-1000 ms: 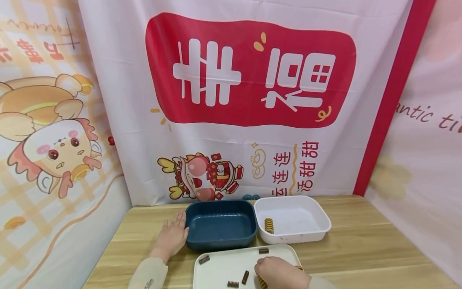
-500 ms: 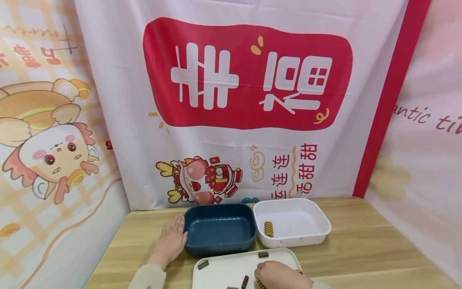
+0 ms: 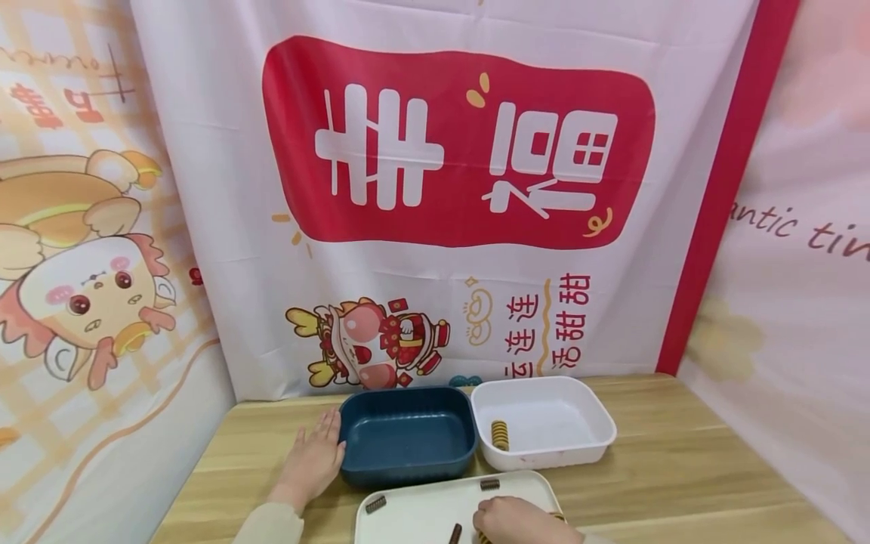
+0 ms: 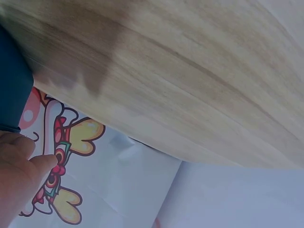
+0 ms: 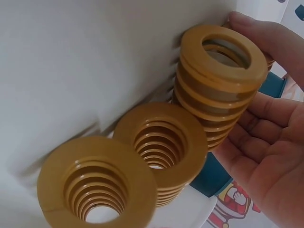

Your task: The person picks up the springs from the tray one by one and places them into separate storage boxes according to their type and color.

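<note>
1. The right hand [image 3: 516, 521] was seen over the right part of a cream tray [image 3: 414, 517], its fingers curled about a yellow coil spring; which one was pinched could not be told.
2. Three yellow coil springs [image 5: 221, 95] were shown in a row in the right wrist view, their ring-shaped ends turned to the camera; more coils were partly hidden behind.
3. The left hand [image 3: 313, 461] was rested against the left wall of a dark blue bin [image 3: 408, 477], its fingers extended.
4. Brown coil springs were scattered on the tray: one at the far left corner [image 3: 376, 504], one by the far edge [image 3: 490, 484], one nearer [image 3: 455, 533].
5. A white bin [image 3: 553, 423] was placed just right of the blue one; a ribbed yellow spring [image 3: 499, 435] was contained at its left.
6. Both bins were set beyond the tray on a wood-grain table [image 3: 666, 491].
</note>
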### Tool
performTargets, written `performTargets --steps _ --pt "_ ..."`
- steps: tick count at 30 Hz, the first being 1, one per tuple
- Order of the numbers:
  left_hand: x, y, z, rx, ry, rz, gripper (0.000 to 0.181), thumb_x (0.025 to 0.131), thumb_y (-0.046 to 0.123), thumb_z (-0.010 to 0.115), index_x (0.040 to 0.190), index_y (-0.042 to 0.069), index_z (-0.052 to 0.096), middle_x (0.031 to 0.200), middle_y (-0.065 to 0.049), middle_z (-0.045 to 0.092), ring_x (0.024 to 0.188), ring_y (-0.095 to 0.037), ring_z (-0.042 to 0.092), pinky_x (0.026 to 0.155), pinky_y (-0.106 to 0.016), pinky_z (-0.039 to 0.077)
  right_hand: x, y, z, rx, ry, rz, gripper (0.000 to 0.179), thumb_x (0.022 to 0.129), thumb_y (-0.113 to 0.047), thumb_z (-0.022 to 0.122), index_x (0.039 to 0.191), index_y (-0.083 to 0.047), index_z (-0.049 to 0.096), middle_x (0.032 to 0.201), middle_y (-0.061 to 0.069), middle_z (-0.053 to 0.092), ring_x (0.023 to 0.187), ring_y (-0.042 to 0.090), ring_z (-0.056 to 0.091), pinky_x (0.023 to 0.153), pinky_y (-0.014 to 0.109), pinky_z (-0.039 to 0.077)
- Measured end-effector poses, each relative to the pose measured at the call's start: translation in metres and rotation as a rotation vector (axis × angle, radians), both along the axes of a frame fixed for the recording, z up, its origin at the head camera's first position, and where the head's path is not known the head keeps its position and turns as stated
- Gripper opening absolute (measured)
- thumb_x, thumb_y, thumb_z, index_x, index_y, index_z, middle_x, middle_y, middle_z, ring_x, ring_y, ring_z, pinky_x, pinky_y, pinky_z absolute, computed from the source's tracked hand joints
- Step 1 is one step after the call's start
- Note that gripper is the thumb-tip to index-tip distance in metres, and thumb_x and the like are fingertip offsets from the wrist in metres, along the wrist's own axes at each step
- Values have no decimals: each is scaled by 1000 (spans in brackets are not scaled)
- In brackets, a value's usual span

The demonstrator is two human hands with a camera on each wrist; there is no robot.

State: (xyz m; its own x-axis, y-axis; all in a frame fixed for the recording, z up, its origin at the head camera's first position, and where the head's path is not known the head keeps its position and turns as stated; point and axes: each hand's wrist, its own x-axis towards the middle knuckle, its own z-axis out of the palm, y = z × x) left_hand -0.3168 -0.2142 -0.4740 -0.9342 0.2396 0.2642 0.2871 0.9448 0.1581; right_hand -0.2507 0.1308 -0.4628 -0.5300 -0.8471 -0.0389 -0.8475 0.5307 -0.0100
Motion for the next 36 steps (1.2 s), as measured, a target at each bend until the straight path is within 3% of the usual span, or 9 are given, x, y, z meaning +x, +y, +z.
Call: performTargets --steps 3,10,16,20,24,31,36 --pt "0 1 0 2 -5 1 54 97 20 47 138 -14 37 146 -28 34 135 -42 30 105 -65 22 -1 1 0 -1 -50 -32 9 84 -20 66 79 -13 67 68 -11 52 60 -5 46 55 11 39" --pt "2 1 1 6 -15 6 55 98 20 46 139 -14 35 147 -28 33 136 -42 29 105 -64 20 -2 3 0 -14 -60 -58 10 83 -24 68 82 -14 68 71 -13 56 64 -5 49 58 11 41" --pt "3 1 2 7 -31 4 55 98 20 46 139 -14 36 147 -28 33 136 -42 29 106 -64 20 -2 8 4 -97 -147 -63 13 81 -26 73 88 -16 71 75 -17 58 65 -7 48 60 12 44" --pt "2 1 1 10 -33 5 55 99 21 45 139 -14 35 147 -28 32 137 -42 28 106 -64 20 -1 11 5 -171 -297 -81 16 83 -27 72 95 -16 72 78 -20 59 67 -6 49 63 14 46" --pt "1 1 1 10 -18 -1 55 98 21 46 139 -14 35 146 -28 32 136 -42 28 105 -65 20 -2 13 7 -273 -503 -95 16 85 -26 70 97 -15 71 77 -20 57 67 -5 49 63 15 46" --pt "1 0 2 16 -26 -2 55 99 21 45 140 -14 34 147 -28 31 137 -42 28 106 -64 20 -7 18 11 -525 -945 -72 21 82 -8 68 101 2 68 81 -14 63 72 -4 57 69 16 49" --pt "1 0 2 11 -14 -2 55 98 21 46 139 -14 35 146 -28 33 136 -42 29 105 -65 21 -9 20 17 -629 -1140 -108 34 81 -9 67 108 10 64 86 -6 66 75 1 58 71 15 48"
